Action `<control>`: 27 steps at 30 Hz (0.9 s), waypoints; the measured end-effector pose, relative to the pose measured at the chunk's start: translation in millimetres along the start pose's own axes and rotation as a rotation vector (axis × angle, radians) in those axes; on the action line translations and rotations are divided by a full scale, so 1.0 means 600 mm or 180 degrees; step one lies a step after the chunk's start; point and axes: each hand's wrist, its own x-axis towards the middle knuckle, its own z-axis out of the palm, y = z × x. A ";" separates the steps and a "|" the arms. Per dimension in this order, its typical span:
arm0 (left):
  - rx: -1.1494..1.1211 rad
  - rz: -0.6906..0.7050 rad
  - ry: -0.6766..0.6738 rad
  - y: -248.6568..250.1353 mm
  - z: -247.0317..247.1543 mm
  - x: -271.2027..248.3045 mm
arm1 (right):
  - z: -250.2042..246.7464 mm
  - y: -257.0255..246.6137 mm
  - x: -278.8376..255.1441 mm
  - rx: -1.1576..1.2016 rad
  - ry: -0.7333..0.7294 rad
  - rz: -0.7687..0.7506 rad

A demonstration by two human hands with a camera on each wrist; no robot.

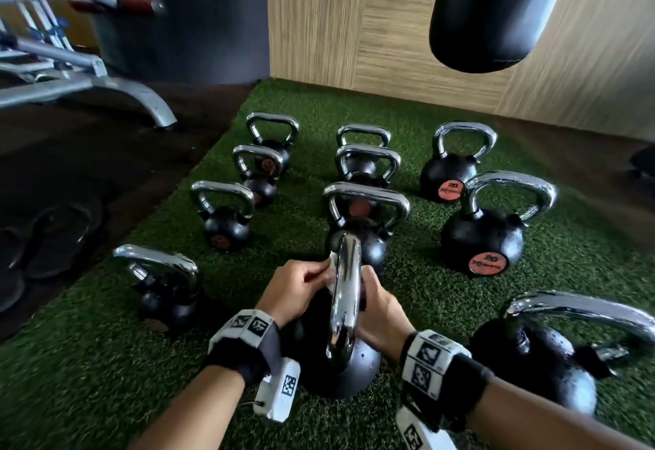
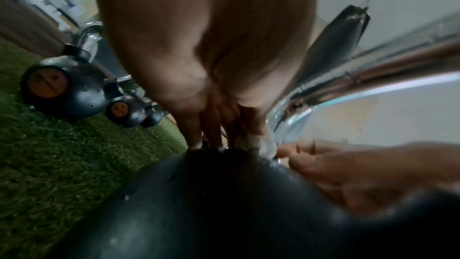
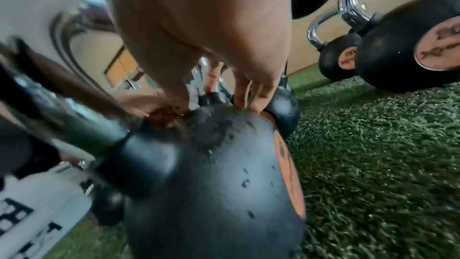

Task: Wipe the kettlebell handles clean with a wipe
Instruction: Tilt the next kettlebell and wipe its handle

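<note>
Shiny chrome makes up the handle (image 1: 345, 293) of the near kettlebell (image 1: 340, 361), which sits on the green turf (image 1: 106, 361) right in front of the person. Its handle points edge-on toward the head camera. The left hand (image 1: 296, 290) is on the left side of the handle, and its fingers are curled and pinch a small white wipe (image 1: 331, 265) against the chrome, near the far end of the handle. The right hand (image 1: 381, 311) is on the right side, down by the black ball, with its thumb close to the handle. How its fingers lie is blurred, so I cannot tell if it is gripping or just resting there. Both wrists wear black bands with white camera blocks.

Further out, more kettlebells stand on the turf, with black balls, silver handles and orange round labels. 2 big ones (image 1: 482, 233) on the right are marked 20. A black punching bag (image 1: 492, 13) hangs at the far right. A silver gym machine (image 1: 88, 84) stands at the far left on the dark floor.
</note>
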 end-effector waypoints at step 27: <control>-0.0063 0.0537 0.0728 0.078 -0.030 -0.015 | 0.016 0.055 -0.009 0.0330 -0.0663 0.0238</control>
